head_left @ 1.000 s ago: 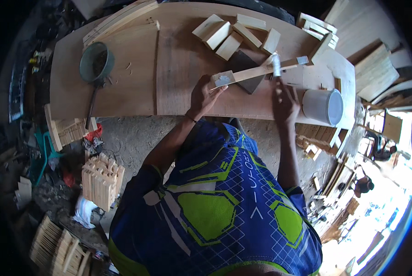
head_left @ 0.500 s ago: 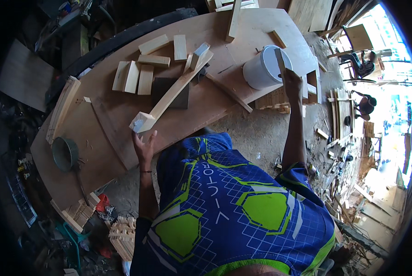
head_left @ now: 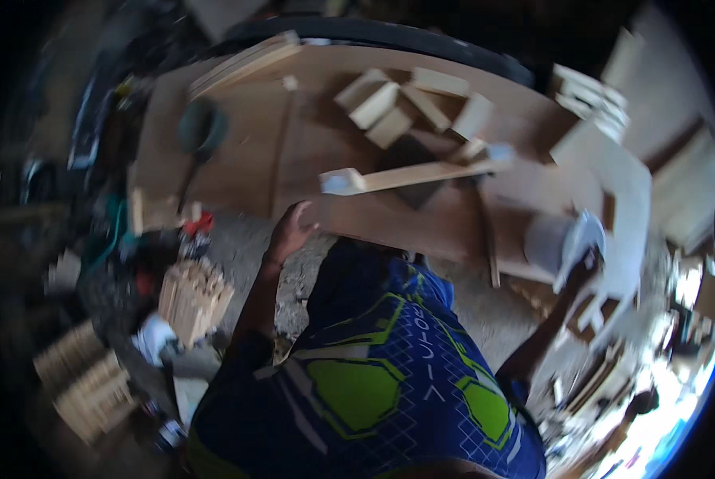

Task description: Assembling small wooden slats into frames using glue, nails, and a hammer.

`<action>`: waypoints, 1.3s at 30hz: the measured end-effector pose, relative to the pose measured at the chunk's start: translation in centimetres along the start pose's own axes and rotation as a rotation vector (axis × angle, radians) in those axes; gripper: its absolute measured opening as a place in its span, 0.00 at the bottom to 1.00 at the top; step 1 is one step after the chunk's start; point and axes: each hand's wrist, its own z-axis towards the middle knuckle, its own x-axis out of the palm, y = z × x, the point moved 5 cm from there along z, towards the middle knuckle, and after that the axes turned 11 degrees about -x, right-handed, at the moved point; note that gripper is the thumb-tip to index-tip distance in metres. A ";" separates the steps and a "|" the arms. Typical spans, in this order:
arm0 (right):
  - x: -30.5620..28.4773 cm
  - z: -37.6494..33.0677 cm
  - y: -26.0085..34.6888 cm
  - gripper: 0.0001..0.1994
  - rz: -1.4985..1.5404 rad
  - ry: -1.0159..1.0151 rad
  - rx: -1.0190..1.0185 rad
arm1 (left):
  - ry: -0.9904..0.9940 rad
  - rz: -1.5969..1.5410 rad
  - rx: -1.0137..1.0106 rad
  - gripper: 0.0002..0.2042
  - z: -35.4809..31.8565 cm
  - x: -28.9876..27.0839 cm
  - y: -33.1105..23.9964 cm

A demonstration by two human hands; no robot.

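My left hand [head_left: 292, 233] is off the table's near edge, its fingers apart and nothing in it. Just beyond it lies a long wooden bar [head_left: 421, 174] with a short block at each end. Both blocks have whitish-blue faces, and the bar rests across a dark square plate [head_left: 409, 153]. At the right, my right hand [head_left: 582, 271] is closed at the rim of a white bucket [head_left: 545, 241]. It grips a thin flat stick, which blur makes hard to see; the bucket's inside is mostly hidden.
Several loose wooden blocks [head_left: 391, 126] lie behind the bar. A hammer-like tool's wooden handle [head_left: 489, 239] crosses the table's near edge. At the left sit a green round basin [head_left: 202, 128] and stacked strips [head_left: 245, 64]. Wood stacks [head_left: 194, 302] stand on the floor.
The view has swung, so the table appears turned and moved. My left hand has come away from the bar's near block. My right hand has lowered toward the bucket with the stick.
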 end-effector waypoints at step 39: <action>4.8 17.8 58.1 0.37 1.194 0.343 -0.680 | -0.905 0.160 0.897 0.25 7.1 -29.8 -43.5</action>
